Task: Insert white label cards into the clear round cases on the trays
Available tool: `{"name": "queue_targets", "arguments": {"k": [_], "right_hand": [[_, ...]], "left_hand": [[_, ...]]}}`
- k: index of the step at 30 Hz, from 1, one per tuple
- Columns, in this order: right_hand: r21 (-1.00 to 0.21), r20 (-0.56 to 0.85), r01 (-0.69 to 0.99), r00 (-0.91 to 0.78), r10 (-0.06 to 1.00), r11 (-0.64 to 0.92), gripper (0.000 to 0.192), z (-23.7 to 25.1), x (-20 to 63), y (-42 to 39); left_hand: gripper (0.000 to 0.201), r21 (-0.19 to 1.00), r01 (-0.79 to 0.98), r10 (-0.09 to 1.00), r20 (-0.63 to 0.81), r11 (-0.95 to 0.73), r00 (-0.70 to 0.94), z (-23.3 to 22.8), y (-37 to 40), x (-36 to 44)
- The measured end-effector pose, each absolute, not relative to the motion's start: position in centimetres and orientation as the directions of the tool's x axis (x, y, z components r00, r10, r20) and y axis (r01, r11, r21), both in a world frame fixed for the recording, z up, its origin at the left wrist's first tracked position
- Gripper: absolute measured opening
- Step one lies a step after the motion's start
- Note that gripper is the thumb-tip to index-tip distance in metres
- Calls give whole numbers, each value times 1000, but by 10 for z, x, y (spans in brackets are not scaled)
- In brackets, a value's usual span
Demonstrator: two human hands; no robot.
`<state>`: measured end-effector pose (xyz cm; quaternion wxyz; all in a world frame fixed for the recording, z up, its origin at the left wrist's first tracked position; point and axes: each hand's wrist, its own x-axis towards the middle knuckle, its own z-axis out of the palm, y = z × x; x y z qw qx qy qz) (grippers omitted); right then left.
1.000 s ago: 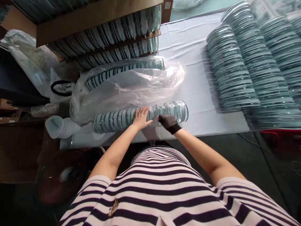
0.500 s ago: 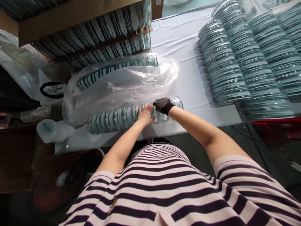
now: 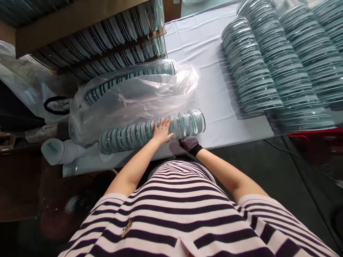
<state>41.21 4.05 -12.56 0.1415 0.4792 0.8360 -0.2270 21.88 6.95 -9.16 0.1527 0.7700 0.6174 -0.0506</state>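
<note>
Row of round glass discs [image 3: 150, 130] lay on its side along the near edge of the table [image 3: 214, 96], discs standing on edge and packed face to face, running from the near-left corner toward the middle of that edge. Right end of the row fanned slightly, with visible gaps between the last few discs.

Left hand [image 3: 162, 131], bare, lay flat on the near side of the row about midway along, fingers spread and pressed against the disc rims. It gripped nothing; contact by palm and fingers only.

Right hand [image 3: 189, 145], in a dark mesh glove, sat at the near edge of the table, just below the right part of the row, curled low. Whether it touched the discs, or was closed or spread, could not be told from this view.

A clear plastic bag [image 3: 134, 96] lay just behind the row, touching it, with a 2nd row of discs inside. Behind the bag, at the far-left corner, cardboard trays [image 3: 80, 18] held more discs on edge. Tall leaning stacks of discs [image 3: 281, 64] filled the right side of the table, well apart from the hands. A white bottle [image 3: 57, 151] lay at the near-left corner, beside the left end of the row.
</note>
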Motion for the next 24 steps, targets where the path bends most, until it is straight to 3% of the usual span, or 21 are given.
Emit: {"name": "queue_targets", "arguments": {"k": [3, 6, 10, 13, 15, 18, 21, 24], "right_hand": [[-225, -373, 892, -450, 812, 391, 46, -90, 428, 76], [-109, -285, 954, -298, 911, 278, 46, -59, 436, 140], [-30, -549, 952, -271, 791, 305, 37, -49, 418, 215], [-32, -644, 901, -349, 680, 432, 38, -53, 395, 238], [5, -659, 847, -397, 639, 531, 40, -53, 387, 240], [11, -570, 804, -483, 664, 594, 32, -48, 395, 223], [-96, -429, 836, -525, 735, 541, 28, -51, 421, 181], [-166, -403, 881, -471, 785, 444, 30, -74, 444, 120]], "left_hand": [[83, 176, 951, 928, -234, -253, 290, -87, 73, 228], [85, 189, 909, 900, -169, -370, 402, -89, 84, 244], [77, 206, 894, 877, -201, -398, 437, -96, 99, 260], [76, 218, 896, 876, -215, -388, 431, -98, 102, 262], [77, 220, 898, 877, -222, -380, 425, -97, 102, 262], [79, 223, 905, 881, -234, -362, 410, -96, 102, 261], [78, 231, 910, 890, -230, -344, 394, -96, 102, 262], [77, 243, 907, 888, -230, -344, 398, -96, 103, 263]]}}
